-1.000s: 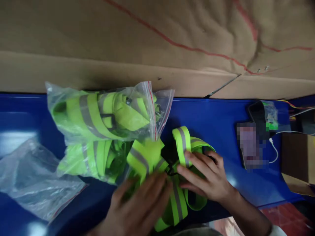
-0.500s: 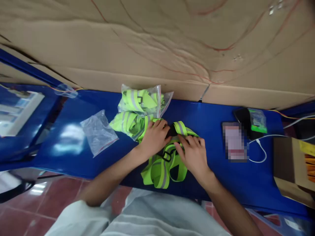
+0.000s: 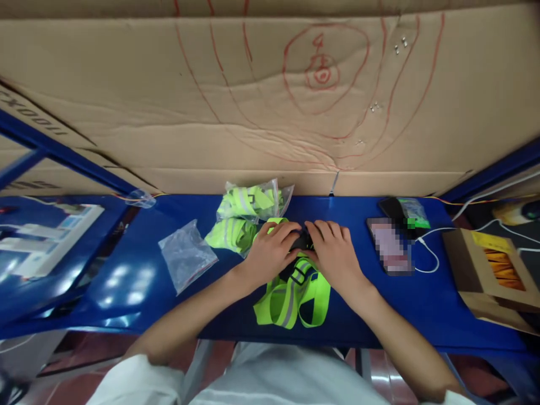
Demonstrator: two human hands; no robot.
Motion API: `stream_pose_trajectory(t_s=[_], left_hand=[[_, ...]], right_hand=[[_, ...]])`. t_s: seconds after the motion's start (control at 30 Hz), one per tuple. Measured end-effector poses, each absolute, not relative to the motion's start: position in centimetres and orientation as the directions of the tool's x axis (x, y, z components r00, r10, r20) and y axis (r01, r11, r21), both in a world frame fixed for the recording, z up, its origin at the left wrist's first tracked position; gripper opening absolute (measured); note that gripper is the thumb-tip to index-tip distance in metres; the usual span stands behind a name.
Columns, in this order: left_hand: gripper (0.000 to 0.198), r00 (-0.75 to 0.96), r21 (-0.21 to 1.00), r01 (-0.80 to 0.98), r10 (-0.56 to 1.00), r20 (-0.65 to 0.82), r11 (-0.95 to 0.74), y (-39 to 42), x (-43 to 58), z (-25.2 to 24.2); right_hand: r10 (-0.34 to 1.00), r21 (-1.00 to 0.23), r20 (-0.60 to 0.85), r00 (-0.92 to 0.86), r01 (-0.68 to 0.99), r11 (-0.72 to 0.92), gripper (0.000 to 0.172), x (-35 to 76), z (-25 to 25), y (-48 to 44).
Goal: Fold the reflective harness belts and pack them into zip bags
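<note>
Hi-vis strap (image 3: 290, 304) lies in loose loops on blue tbl (image 3: 392, 315), nr front edge; L hand (image 3: 270, 253) & R hand (image 3: 337, 253), thumbs and fingers closed, pinch a black piece (image 3: 301, 241) btwn them. Poss. trouble: slack loops could snag round the buckle (image 3: 298, 274), or slip off the edge if tugged back.

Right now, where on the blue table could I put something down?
There's bare room on the blue table left of the flat clear bag. Another free patch lies between the phone, the open cardboard box and the table's near edge. The middle is crowded: left hand, right hand, loose green straps and bagged straps bunch there.
</note>
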State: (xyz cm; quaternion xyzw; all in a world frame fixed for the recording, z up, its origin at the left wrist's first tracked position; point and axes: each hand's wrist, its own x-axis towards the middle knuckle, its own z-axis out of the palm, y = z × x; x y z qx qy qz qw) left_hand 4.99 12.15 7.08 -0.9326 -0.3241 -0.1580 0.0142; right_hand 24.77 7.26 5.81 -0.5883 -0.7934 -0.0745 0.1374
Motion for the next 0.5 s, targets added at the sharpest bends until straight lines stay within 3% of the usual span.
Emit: stream_pose_trajectory(t_s=[0.1,0.2,0.27,0.33,0.37,0.43,0.5], left_hand=[[0.017,0.765,0.108,0.573,0.577,0.287,-0.813,12.3,3.0,8.5],[0.017,0.667,0.306,0.557,0.636,0.389,-0.772,12.5,-0.2,10.0],[0.022,0.486,0.578,0.475,0.745,0.457,-0.664,12.8,-2.5,10.6],[0.027,0.221,0.829,0.247,0.862,0.456,-0.502,13.1,-4.5,11.0],[0.030,0.080,0.897,0.101,0.902,0.424,-0.430,13.3,-5.3,11.1],[0.033,-0.157,0.917,-0.159,0.926,0.342,-0.366,13.9,-6.8,11.7],[0.033,-0.270,0.873,-0.293,0.910,0.316,-0.390,14.4,-8.6,12.6]], right_hand=[[0.905,-0.043,0.274,-0.325,0.936,0.349,0.055,25.9,6.9,7.4],[0.895,-0.227,0.360,-0.262,0.906,0.357,0.053,28.3,7.7,6.7],[0.878,-0.422,0.475,-0.063,0.859,0.290,0.048,30.4,7.9,5.8],[0.827,-0.605,0.521,0.209,0.774,0.186,0.035,32.6,7.5,4.9],[0.761,-0.678,0.545,0.353,0.720,0.151,0.030,33.7,7.1,4.4],[0.676,-0.764,0.536,0.505,0.631,0.134,0.027,35.8,6.4,3.5],[0.540,-0.821,0.558,0.630,0.514,0.249,0.032,37.9,6.0,2.4]])
